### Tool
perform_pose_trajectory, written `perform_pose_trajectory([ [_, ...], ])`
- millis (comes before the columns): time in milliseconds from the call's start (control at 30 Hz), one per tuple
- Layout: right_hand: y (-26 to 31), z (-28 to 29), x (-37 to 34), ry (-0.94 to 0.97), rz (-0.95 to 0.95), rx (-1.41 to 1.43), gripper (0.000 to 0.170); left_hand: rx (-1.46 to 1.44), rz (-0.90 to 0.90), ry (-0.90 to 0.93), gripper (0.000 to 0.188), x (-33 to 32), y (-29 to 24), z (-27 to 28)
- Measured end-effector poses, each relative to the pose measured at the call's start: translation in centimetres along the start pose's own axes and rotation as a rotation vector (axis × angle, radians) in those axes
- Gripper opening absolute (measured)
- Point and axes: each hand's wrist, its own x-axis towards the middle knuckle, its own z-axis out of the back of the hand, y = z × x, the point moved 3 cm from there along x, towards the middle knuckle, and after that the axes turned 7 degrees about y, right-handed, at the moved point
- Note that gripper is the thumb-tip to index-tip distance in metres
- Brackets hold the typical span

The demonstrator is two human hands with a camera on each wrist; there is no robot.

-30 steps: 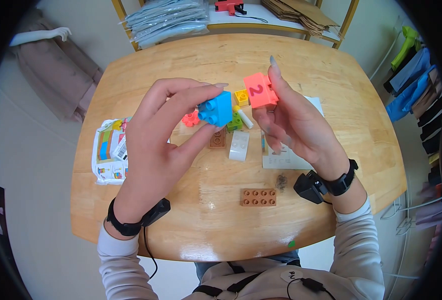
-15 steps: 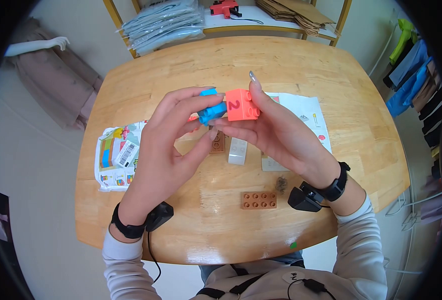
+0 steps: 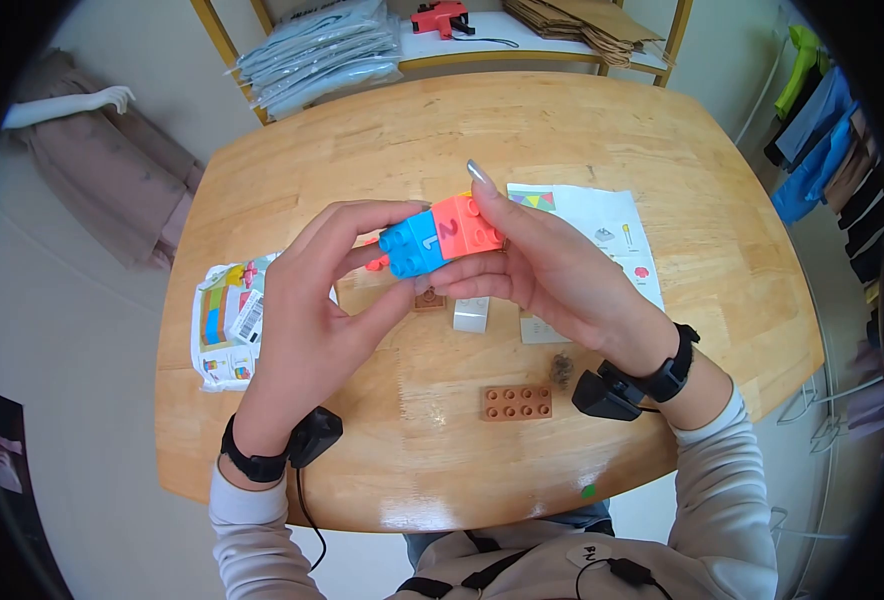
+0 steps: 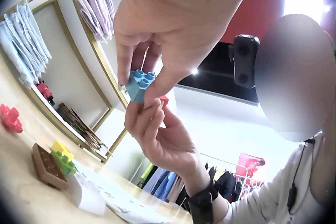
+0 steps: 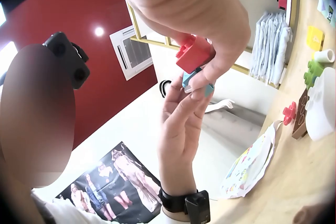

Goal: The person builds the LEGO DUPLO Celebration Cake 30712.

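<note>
A blue toy brick (image 3: 412, 246) marked 1 is pinched between the thumb and fingers of my left hand (image 3: 312, 285). My right hand (image 3: 577, 260) holds a coral-red toy brick (image 3: 462, 228) marked 2, its thumb along the studded end. Above the table the two bricks meet end to end, blue studs pointing left and red studs pointing right. In the left wrist view the studs of the blue brick (image 4: 140, 83) show between the fingers. From the right wrist the red brick (image 5: 194, 56) hides part of the blue one.
A brown eight-stud brick (image 3: 517, 403) lies near the front. Behind the hands are a white brick (image 3: 470, 316), another brown brick (image 3: 429, 300) and a red flower piece (image 3: 374, 264). A printed bag (image 3: 227, 325) lies left, a printed sheet (image 3: 612, 215) right.
The hands have come together, the right moving left with the red brick. The bricks, apart at first, now meet. The blue brick has turned so its 1 shows.
</note>
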Motion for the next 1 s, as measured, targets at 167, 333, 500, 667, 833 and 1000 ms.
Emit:
perform_pose_trajectory([
  [167,-0.7,0.9,0.2,-0.094,-0.128,-0.291,0.044,0.225,0.011,0.038,0.043,-0.3,-0.4,0.0],
  [333,-1.2,1.5,-1.1,-0.095,-0.196,-1.149,0.047,0.357,0.121,0.32,0.038,-1.6,0.5,-1.7],
  [500,-4.3,1.3,-2.6,-0.156,-0.301,-1.746,0.051,0.344,0.183,0.577,0.03,-2.4,2.7,-4.5],
  [667,-6.7,1.9,-3.0,-0.154,-0.262,-1.843,0.036,0.305,0.118,0.609,0.036,-2.6,3.5,-5.9],
  [833,-6.2,2.6,-3.2,0.034,-0.183,-1.859,0.032,0.223,0.148,0.627,0.043,-2.9,3.4,-6.4],
  [1000,-4.8,2.3,-2.9,0.167,-0.338,-1.602,0.034,0.227,0.258,0.737,0.042,-2.9,2.8,-6.6],
])
